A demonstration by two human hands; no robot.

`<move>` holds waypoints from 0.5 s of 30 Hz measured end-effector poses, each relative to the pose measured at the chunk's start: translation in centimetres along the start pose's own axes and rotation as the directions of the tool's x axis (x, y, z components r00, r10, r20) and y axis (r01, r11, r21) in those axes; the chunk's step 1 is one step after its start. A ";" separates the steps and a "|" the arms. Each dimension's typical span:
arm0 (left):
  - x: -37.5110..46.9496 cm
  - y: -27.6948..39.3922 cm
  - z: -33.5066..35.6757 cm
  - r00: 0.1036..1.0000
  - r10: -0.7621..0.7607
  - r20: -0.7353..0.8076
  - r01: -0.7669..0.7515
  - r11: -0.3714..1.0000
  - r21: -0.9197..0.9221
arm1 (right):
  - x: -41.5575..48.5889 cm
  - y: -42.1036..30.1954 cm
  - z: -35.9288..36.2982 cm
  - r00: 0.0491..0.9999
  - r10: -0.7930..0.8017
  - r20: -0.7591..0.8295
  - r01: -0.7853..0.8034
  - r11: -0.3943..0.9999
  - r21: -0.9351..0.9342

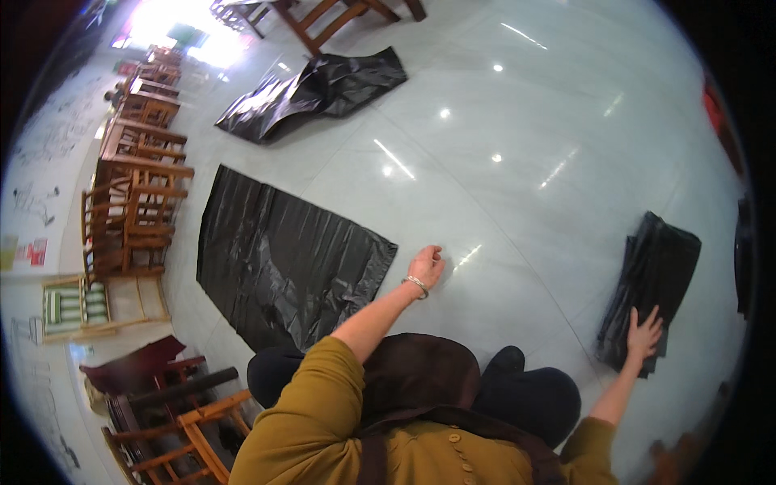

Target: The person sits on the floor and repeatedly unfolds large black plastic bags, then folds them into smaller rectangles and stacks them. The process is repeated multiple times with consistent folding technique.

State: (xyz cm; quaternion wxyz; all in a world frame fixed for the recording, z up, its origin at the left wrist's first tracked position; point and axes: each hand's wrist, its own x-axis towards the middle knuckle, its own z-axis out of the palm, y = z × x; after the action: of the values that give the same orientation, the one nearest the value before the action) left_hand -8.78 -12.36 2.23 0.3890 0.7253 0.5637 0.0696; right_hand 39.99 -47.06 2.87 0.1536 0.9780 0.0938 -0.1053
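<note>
My left hand (427, 267), with a metal bangle at the wrist, is over the pale floor in front of my lap. Its fingers are bent inward, and no object shows in them. Just left of it a black plastic sheet or bag (279, 251) lies spread flat on the floor, its surface creased. At the right, a folded stack of black plastic (664, 260) lies on the floor. My right hand (644, 334) rests on the stack's near end with its fingers spread.
Another crumpled black plastic piece (327, 91) lies farther off, by the legs of a wooden table or chair (312, 36). Wooden chairs (142, 212) line the left wall. A folding chair with striped fabric (73, 306) leans there. More wooden furniture (200, 424) stands close at my left.
</note>
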 end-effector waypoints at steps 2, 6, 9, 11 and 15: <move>0.5 -2.8 -3.9 1.000 0.003 0.027 -0.007 0.990 0.139 | 0.6 0.5 0.3 0.998 -0.039 0.058 0.037 0.999 0.023; 0.7 -7.4 -11.1 0.989 0.037 0.145 -0.092 0.913 0.398 | 3.9 4.2 0.1 0.993 -0.086 0.081 0.088 0.996 -0.028; -2.2 -11.8 -17.4 0.982 -0.118 0.146 0.018 0.832 0.554 | 1.9 0.6 -2.9 0.995 -0.095 -0.020 0.094 0.993 -0.074; -3.0 -12.8 -18.7 0.959 -0.245 0.143 0.112 0.790 0.603 | 1.3 -0.3 -4.9 0.925 -0.238 -0.296 0.232 0.971 -0.058; -4.3 -14.3 -16.7 0.931 -0.349 0.105 0.207 0.745 0.634 | -0.9 -8.1 -9.9 0.679 -0.558 -0.477 0.622 0.782 -0.030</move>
State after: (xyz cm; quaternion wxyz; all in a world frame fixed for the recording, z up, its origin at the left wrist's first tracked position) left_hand -30.25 -7.11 5.92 0.1979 0.7220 0.6117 -0.2554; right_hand 39.15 -36.43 9.97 0.0181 0.8986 0.4311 0.0798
